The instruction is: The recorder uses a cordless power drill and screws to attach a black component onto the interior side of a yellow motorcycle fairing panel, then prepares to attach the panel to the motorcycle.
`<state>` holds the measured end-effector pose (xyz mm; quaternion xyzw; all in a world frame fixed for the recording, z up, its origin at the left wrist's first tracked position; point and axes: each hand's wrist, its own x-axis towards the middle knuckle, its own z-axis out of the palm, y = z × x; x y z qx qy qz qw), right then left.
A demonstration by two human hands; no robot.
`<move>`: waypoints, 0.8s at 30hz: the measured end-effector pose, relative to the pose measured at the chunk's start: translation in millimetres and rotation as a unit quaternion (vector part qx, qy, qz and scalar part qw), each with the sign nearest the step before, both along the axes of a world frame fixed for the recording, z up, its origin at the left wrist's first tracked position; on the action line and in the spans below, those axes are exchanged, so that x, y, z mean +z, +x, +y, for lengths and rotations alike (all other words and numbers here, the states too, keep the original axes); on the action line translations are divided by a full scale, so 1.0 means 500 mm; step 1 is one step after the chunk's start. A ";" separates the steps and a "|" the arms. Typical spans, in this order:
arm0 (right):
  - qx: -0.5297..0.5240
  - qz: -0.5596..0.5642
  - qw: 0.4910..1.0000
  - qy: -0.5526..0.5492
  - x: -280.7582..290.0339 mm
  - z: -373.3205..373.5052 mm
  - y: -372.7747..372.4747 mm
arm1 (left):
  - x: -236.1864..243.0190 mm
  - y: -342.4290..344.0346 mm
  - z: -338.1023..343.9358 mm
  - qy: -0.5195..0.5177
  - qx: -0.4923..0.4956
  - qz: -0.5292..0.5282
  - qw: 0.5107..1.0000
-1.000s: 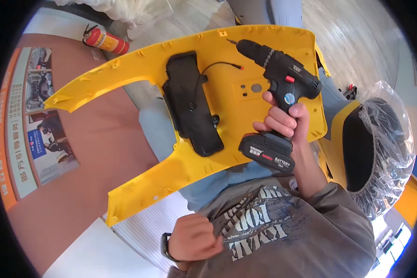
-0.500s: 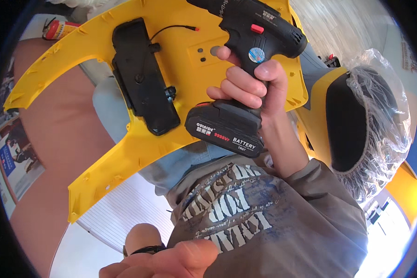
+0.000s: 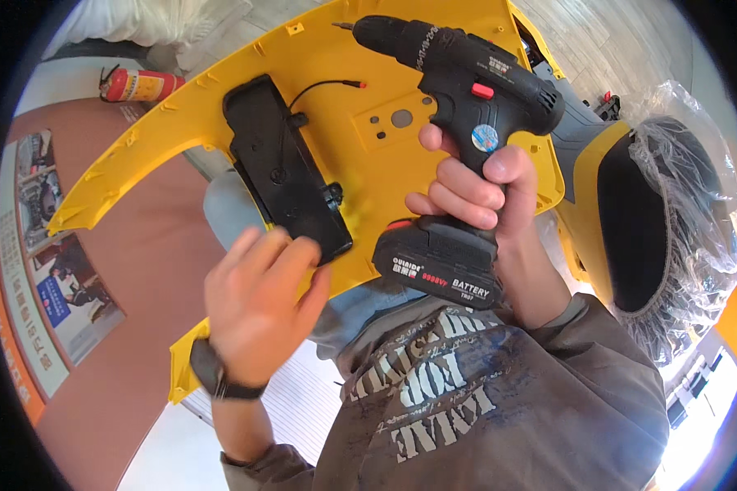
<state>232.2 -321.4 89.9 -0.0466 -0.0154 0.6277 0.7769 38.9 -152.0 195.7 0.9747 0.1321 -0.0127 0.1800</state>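
My right hand [image 3: 479, 188] is wrapped round the grip of a black cordless drill [image 3: 467, 69], whose bit points to the upper left. The drill's battery pack faces me below the fingers. Under it lies a large curved yellow plastic panel [image 3: 360, 176] across my lap. A long black lamp-like unit [image 3: 282, 168] is fixed to the panel, with a thin black cable ending in a red-tipped connector [image 3: 360, 84]. My left hand [image 3: 262, 303], a dark watch on its wrist, is over the unit's near end. Its fingers are blurred, and I cannot tell whether they touch it.
To the right stands a yellow-and-black seat [image 3: 630, 221] partly wrapped in clear plastic. A red fire extinguisher [image 3: 143, 84] is at the upper left, near a reddish-brown surface [image 3: 151, 217] with printed picture boards [image 3: 74, 286]. White ribbed material [image 3: 307, 393] lies below the panel.
My left hand has risen from the lower edge to the near end of the black unit. The view has shifted, so the drill and panel appear lower and further right.
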 end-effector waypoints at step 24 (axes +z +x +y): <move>0.026 -0.037 0.992 -0.118 -0.026 -0.036 -0.015 | -0.324 0.101 -0.002 0.227 -0.073 0.269 0.933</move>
